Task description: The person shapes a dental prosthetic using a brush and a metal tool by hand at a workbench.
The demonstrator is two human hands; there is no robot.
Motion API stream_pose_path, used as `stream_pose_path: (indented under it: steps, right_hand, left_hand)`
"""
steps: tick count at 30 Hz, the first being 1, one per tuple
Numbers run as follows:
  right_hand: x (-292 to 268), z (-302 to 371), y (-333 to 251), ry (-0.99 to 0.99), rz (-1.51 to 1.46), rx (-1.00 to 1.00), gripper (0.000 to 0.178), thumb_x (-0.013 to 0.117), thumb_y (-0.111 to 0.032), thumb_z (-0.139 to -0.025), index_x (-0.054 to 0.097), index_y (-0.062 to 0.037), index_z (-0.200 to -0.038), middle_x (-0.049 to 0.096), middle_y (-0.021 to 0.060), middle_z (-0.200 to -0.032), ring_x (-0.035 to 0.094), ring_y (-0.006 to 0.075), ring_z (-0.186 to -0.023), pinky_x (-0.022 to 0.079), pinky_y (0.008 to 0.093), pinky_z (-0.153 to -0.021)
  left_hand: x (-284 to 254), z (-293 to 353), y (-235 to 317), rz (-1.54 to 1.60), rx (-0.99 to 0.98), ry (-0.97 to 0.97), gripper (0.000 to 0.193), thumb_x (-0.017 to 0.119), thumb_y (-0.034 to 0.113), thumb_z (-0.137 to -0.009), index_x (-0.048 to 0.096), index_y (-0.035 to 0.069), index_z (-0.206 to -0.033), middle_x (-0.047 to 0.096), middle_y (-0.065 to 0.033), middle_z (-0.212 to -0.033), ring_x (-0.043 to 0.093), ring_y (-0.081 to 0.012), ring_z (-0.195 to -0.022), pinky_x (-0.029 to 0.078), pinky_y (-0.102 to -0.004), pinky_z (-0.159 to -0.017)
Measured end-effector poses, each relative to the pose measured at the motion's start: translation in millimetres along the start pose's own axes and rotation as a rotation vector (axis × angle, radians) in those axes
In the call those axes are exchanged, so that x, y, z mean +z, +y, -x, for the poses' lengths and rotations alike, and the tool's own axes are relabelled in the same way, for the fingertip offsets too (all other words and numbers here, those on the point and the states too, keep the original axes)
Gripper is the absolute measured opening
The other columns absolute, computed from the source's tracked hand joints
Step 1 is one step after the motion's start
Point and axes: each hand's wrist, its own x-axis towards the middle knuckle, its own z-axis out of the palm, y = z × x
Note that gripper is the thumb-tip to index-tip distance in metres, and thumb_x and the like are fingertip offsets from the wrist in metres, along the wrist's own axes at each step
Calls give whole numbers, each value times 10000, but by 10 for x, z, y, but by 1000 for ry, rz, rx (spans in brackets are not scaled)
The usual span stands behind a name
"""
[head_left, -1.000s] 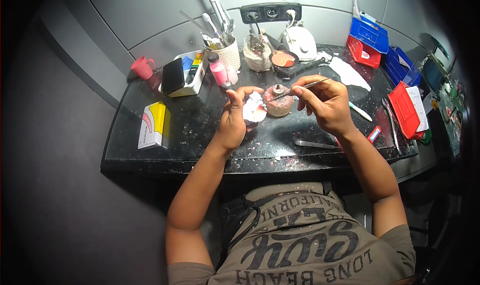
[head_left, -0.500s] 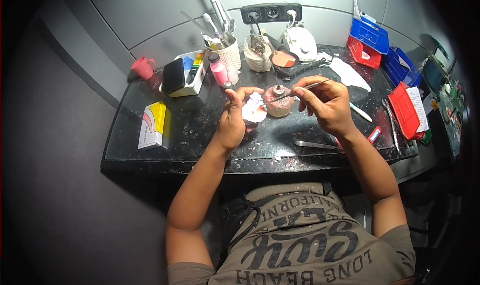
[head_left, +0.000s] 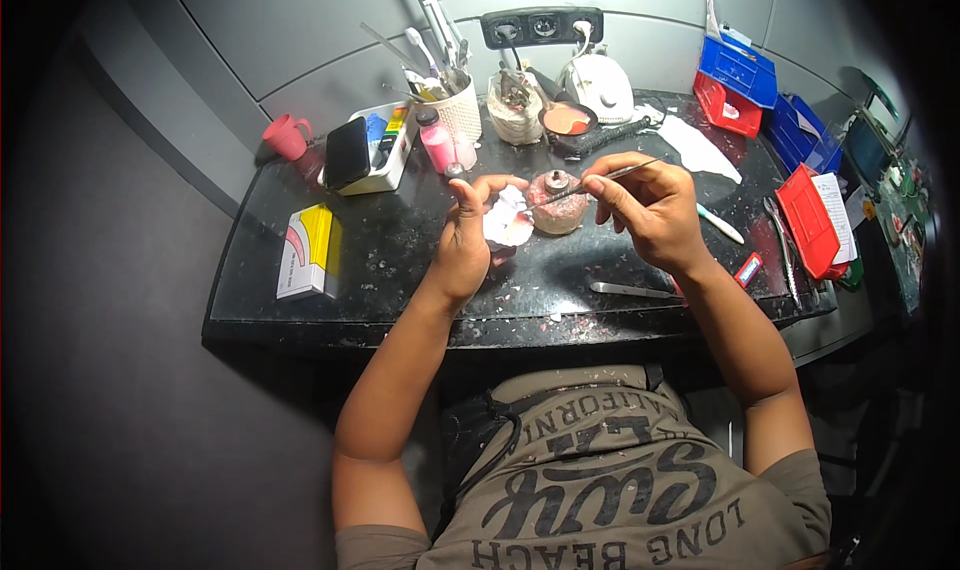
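Observation:
My left hand [head_left: 463, 250] is wrapped round a white plaster dental model [head_left: 508, 218] with some pink on it, its thumb standing up. In my right hand [head_left: 655, 210] a thin metal wax carver [head_left: 570, 196] is pinched between thumb and fingers. The carver slants down to the left, its tip at the model's right side; whether it touches cannot be told. Just behind the carver stands a squat, pink-stained spirit burner [head_left: 558, 217] with a metal top. A knife [head_left: 632, 290] lies on the black table [head_left: 400, 280] below my right hand.
At the left are a white and yellow box [head_left: 308, 252], a pink mug [head_left: 287, 137] and a white tray [head_left: 385, 175] with a phone. Behind stand a pink bottle [head_left: 436, 142], a tool pot [head_left: 460, 112] and a pan of pink wax [head_left: 567, 119]. Red bins [head_left: 808, 225] are at the right.
The dental model has turned slightly in my left hand. Both hands otherwise keep nearly the same place, the carver still at the model.

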Motion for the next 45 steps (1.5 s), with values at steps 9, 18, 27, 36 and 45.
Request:
stream_pose_path:
  steps: [9, 18, 27, 36, 45]
  right_hand:
    - [-5, 9, 3, -24, 28, -14, 131, 680, -54, -958, 688, 58, -1026, 726, 93, -871, 654, 88, -719, 540, 233, -620]
    - [-11, 14, 5, -45, 35, -27, 125, 677, -36, -952, 682, 62, -1030, 728, 100, -896, 660, 99, -736, 548, 239, -637]
    - [-24, 13, 1, -50, 38, -31, 109, 673, -38, -954, 684, 51, -1015, 724, 84, -894, 651, 92, -717, 530, 229, -617]
    - [-198, -95, 41, 245, 108, 27, 121, 672, -103, -968, 706, 10, -993, 717, 57, -863, 609, 71, -649, 510, 211, -551]
    - [-197, -100, 59, 264, 100, 50, 115, 664, -89, -969, 699, 18, -991, 715, 70, -881, 607, 75, -667, 548, 237, -552]
  left_hand:
    - [2, -2, 2, -9, -1, 8, 906, 73, 753, -960, 557, 54, -1273, 570, -10, -829, 445, -55, -626, 349, -201, -523]
    - [1, 1, 2, 4, -5, -1, 909, 77, 760, -955, 557, 54, -1268, 575, -9, -832, 451, -54, -626, 352, -202, -520]
    - [-6, -1, -4, 31, -4, -6, 912, 79, 762, -957, 553, 47, -1268, 572, -11, -829, 451, -53, -625, 344, -199, -515]
    - [-41, -12, -54, -95, 78, -11, 897, 78, 734, -976, 583, 40, -1236, 593, -23, -871, 470, -54, -661, 358, -201, -552]
    - [-54, -13, -130, -500, 264, 75, 885, 54, 649, -1017, 607, -10, -1226, 627, -183, -1262, 541, -282, -1262, 332, -370, -1130]
